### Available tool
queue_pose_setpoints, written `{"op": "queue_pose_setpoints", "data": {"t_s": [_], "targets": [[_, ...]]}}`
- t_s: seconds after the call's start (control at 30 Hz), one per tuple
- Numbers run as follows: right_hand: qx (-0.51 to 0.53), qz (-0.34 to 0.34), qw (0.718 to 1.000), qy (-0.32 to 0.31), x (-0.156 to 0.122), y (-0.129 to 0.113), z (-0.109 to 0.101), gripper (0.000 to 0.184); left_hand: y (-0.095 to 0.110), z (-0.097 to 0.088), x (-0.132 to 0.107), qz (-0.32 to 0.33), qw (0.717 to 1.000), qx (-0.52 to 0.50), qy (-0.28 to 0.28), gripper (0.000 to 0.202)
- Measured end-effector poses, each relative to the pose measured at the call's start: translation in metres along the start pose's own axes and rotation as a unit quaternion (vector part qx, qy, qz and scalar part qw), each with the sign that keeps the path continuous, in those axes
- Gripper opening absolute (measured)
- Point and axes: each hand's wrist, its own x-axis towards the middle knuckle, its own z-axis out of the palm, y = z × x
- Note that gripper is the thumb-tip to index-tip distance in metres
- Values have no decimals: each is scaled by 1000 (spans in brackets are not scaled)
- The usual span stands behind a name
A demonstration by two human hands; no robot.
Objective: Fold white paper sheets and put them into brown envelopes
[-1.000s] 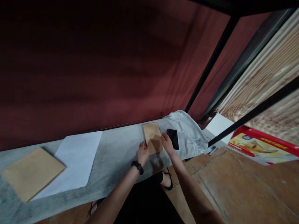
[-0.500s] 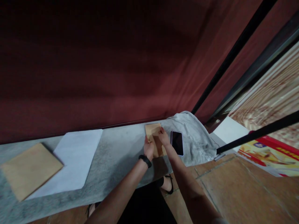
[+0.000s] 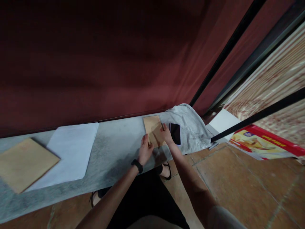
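A small brown envelope (image 3: 152,130) lies on the grey stone ledge (image 3: 119,152). My left hand (image 3: 145,149), with a black band on its wrist, grips the envelope's near left edge with bent fingers. On the envelope's right edge my right hand (image 3: 166,135) pinches the paper. A black phone (image 3: 175,133) rests just right of my right hand, on a grey cloth (image 3: 193,130).
A white sheet (image 3: 69,152) and a larger brown envelope (image 3: 23,163) lie at the ledge's left end. A dark red curtain hangs behind the ledge. A red and yellow box (image 3: 262,143) sits on the tiled floor at right. Black metal bars cross the right side.
Both hands have closed on the small brown envelope's edges, where a second ago they lay beside it. The view has shifted slightly.
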Motion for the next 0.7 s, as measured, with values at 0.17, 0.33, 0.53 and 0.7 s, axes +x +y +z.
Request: {"op": "queue_pose_setpoints", "data": {"t_s": [0.17, 0.33, 0.53, 0.7], "targets": [[-69, -51, 996, -10, -48, -10, -28, 46, -1, -4, -29, 54, 983, 169, -45, 58], [-224, -107, 967, -49, -116, 3, -58, 25, 6, -6, -27, 68, 964, 252, -53, 53], [-244, -119, 960, -71, -137, 10, -64, 25, 9, -4, -26, 46, 969, 238, -56, 49], [-245, -105, 961, -70, -131, 3, -58, 27, 12, -7, -23, 46, 962, 262, -67, 48]]}}
